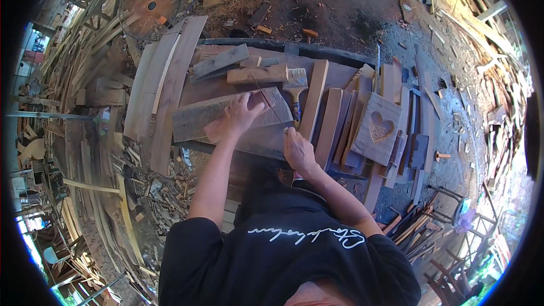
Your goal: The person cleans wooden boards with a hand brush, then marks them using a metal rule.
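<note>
My left hand (243, 112) presses with bent fingers on a reddish flat piece (214, 132), whose kind I cannot make out, over a grey wooden board (195, 114). Closed near the board's right end, my right hand (299, 148) grips a long thin rod-like tool (265, 95). The rod slants up and left, passing just right of my left fingers; whether it touches the piece is unclear. Beyond lie a short wooden block (258, 74) and a wide paintbrush (296, 82), bristles pointing away from me.
Wooden strips (334, 122) stand in a row on the right, beside a block with a heart-shaped hollow (378, 127). Long planks (177, 88) overhang the workbench at left. A round fan (151, 5) stands far left. Offcuts and shavings litter the ground (351, 14).
</note>
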### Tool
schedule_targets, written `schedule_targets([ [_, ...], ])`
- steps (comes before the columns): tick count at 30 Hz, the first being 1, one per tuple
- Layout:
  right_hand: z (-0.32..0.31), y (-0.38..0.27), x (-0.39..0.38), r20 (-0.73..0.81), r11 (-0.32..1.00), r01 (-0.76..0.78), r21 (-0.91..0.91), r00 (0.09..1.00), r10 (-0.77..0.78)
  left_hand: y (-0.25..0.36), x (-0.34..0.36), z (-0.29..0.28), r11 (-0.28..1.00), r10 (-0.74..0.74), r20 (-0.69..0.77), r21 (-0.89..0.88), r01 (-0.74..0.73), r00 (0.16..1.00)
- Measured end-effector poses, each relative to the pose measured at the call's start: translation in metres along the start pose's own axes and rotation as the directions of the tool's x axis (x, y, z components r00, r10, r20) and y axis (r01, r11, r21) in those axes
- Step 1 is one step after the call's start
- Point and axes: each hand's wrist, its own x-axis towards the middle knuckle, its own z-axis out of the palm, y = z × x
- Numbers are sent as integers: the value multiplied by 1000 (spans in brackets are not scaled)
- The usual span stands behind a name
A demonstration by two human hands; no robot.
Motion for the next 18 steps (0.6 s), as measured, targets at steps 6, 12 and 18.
schedule_targets([
  [6,-2,0,-7,31,995,5,-101,1000,-2,19,38,15,957,-287,-80,21,289,955],
  [12,9,-5,21,35,981,-40,-188,998,47,40,45,11,911,-393,-142,75,405,909],
  [18,13,-9,31,10,976,-5,-216,1000,7,33,46,21,900,-414,-180,69,431,892],
])
